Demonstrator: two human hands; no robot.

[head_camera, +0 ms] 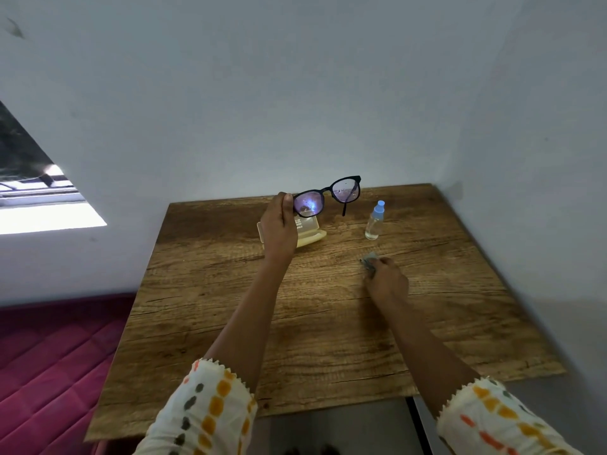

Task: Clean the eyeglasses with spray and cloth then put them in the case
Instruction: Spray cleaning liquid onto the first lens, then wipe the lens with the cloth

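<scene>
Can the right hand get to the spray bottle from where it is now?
Probably yes: the spray bottle stands just beyond the right hand with bare table between, but that hand's grip is on the cloth.

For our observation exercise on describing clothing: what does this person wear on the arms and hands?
The left sleeve and right sleeve are cream cloth with rows of orange, yellow, grey and red blotches, ending in zigzag-edged cuffs. The forearms are uncovered beyond them; the left hand and right hand wear no gloves.
</scene>
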